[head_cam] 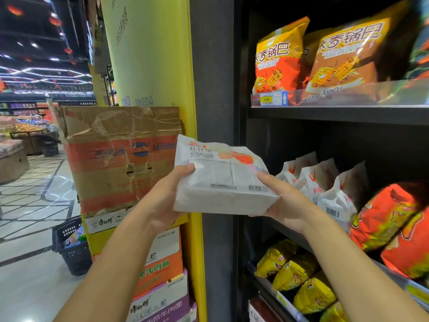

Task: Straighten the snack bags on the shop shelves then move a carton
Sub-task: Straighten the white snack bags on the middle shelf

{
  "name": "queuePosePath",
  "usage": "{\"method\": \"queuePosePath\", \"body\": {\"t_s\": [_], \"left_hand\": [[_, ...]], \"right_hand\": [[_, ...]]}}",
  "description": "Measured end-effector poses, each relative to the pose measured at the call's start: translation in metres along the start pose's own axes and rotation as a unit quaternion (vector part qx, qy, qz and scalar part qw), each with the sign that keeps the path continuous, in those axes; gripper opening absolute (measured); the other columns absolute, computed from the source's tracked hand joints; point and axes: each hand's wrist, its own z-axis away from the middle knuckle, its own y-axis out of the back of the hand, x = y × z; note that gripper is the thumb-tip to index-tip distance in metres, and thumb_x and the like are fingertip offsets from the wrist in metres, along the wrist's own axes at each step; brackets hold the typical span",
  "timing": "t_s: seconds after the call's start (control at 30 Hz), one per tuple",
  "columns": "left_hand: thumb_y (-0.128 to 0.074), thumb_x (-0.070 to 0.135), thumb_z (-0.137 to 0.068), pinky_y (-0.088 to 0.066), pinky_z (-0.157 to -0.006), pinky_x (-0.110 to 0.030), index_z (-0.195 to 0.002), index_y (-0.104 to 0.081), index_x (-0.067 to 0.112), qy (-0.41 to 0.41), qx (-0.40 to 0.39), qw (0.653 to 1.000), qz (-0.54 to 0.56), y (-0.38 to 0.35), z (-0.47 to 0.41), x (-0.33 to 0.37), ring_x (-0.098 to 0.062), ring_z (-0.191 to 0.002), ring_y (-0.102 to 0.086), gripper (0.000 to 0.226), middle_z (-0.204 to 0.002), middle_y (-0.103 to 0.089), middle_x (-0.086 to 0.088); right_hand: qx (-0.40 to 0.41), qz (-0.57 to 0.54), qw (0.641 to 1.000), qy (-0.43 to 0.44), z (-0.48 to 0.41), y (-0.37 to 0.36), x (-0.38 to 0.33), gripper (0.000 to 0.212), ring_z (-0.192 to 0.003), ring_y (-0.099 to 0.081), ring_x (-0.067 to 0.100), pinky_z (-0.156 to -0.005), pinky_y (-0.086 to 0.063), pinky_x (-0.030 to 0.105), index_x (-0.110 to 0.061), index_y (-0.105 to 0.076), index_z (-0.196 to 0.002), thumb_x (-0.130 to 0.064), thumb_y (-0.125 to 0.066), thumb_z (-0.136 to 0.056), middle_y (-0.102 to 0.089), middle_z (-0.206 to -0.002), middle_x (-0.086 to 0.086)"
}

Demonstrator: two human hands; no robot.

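Note:
I hold a white snack bag [222, 180] in both hands in front of the dark shelf post. My left hand [167, 201] grips its left end, thumb on top. My right hand [285, 203] grips its right end from below. More white bags [325, 182] stand in a row on the middle shelf, just right of the held one. An open brown and orange carton [120, 159] tops a stack of cartons to the left of the shelves.
Orange rice crust bags [281, 56] sit on the upper shelf, red-orange bags [387, 219] further right on the middle shelf, yellow bags [297, 277] below. A yellow pillar [151, 54] stands behind the cartons. A dark shopping basket [72, 245] rests on the tiled floor.

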Motion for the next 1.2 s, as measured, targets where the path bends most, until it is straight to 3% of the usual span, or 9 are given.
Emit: {"method": "queuePosePath", "body": {"t_s": [0.07,0.13,0.37,0.57,0.73,0.83,0.93,1.07,1.2], "left_hand": [[-0.057,0.046,-0.099,-0.054,-0.093,-0.042,-0.134,-0.066,0.031,0.020,0.008,0.999,-0.027,0.002,-0.003,0.004,-0.025,-0.111,-0.073,0.039,-0.125,-0.077,-0.003],[-0.057,0.046,-0.101,-0.053,-0.095,-0.044,-0.132,-0.068,0.030,0.032,0.023,0.999,-0.034,0.003,-0.005,0.005,-0.026,-0.110,-0.072,0.037,-0.123,-0.078,-0.004],[-0.055,0.042,-0.104,-0.056,-0.088,-0.042,-0.133,-0.065,0.032,0.035,0.025,0.998,-0.036,0.004,-0.006,0.004,-0.020,-0.102,-0.075,0.033,-0.121,-0.078,0.000],[-0.067,0.016,-0.099,-0.054,-0.104,-0.050,-0.142,-0.059,0.024,-0.008,-0.010,0.993,-0.118,0.015,-0.005,-0.001,-0.025,-0.120,-0.072,0.045,-0.130,-0.075,0.001],[-0.076,0.003,-0.088,-0.055,-0.103,-0.048,-0.141,-0.058,0.023,-0.069,0.030,0.987,-0.142,0.008,-0.008,-0.009,-0.020,-0.116,-0.073,0.059,-0.126,-0.076,0.002],[-0.082,0.004,-0.084,-0.055,-0.104,-0.048,-0.137,-0.060,0.027,-0.095,0.054,0.980,-0.164,0.001,-0.013,-0.016,-0.017,-0.115,-0.073,0.061,-0.124,-0.077,0.005],[-0.086,0.009,-0.082,-0.057,-0.101,-0.045,-0.136,-0.060,0.031,-0.118,0.081,0.974,-0.175,-0.007,-0.021,-0.024,-0.014,-0.112,-0.074,0.063,-0.122,-0.077,0.008],[-0.089,0.013,-0.081,-0.058,-0.097,-0.042,-0.136,-0.059,0.035,-0.161,0.141,0.960,-0.181,-0.020,-0.036,-0.034,-0.009,-0.112,-0.072,0.067,-0.120,-0.076,0.013],[-0.090,0.016,-0.081,-0.057,-0.094,-0.033,-0.140,-0.055,0.033,-0.204,0.180,0.943,-0.192,-0.039,-0.051,-0.044,-0.003,-0.112,-0.069,0.071,-0.123,-0.073,0.014]], "right_hand": [[0.020,-0.019,1.000,-0.012,-0.002,0.002,-0.002,0.031,-0.109,-0.073,0.024,-0.086,-0.062,0.045,-0.030,-0.064,-0.125,-0.042,-0.063,-0.097,-0.080,-0.111,0.003],[0.030,-0.028,0.999,-0.021,-0.004,0.004,-0.004,0.029,-0.110,-0.073,0.025,-0.082,-0.062,0.043,-0.031,-0.064,-0.125,-0.042,-0.062,-0.099,-0.079,-0.115,0.004],[0.035,0.008,0.999,-0.007,-0.006,0.006,-0.005,0.031,-0.117,-0.071,0.025,-0.098,-0.057,0.048,-0.030,-0.065,-0.126,-0.043,-0.064,-0.098,-0.078,-0.118,0.003],[0.006,0.163,0.985,0.061,-0.003,0.023,-0.003,0.053,-0.117,-0.071,0.019,-0.099,-0.058,0.042,-0.023,-0.060,-0.135,-0.042,-0.071,-0.086,-0.075,-0.124,-0.002],[0.029,0.253,0.962,0.093,-0.005,0.036,-0.003,0.054,-0.116,-0.070,0.015,-0.088,-0.060,0.031,-0.027,-0.061,-0.133,-0.038,-0.077,-0.083,-0.074,-0.122,-0.006],[0.049,0.331,0.936,0.107,-0.005,0.043,-0.007,0.045,-0.113,-0.068,0.009,-0.077,-0.059,0.022,-0.031,-0.062,-0.129,-0.041,-0.076,-0.088,-0.072,-0.119,-0.015],[0.076,0.404,0.902,0.128,-0.007,0.051,-0.016,0.052,-0.113,-0.066,0.006,-0.087,-0.060,0.025,-0.033,-0.058,-0.131,-0.050,-0.074,-0.084,-0.067,-0.122,-0.019],[0.151,0.527,0.821,0.163,-0.016,0.066,-0.029,0.056,-0.118,-0.061,0.010,-0.096,-0.054,0.030,-0.030,-0.051,-0.146,-0.045,-0.071,-0.096,-0.062,-0.134,-0.011],[0.155,0.631,0.735,0.195,-0.026,0.081,-0.042,0.060,-0.127,-0.056,0.014,-0.102,-0.052,0.034,-0.027,-0.049,-0.149,-0.048,-0.068,-0.097,-0.057,-0.141,-0.005]]}}
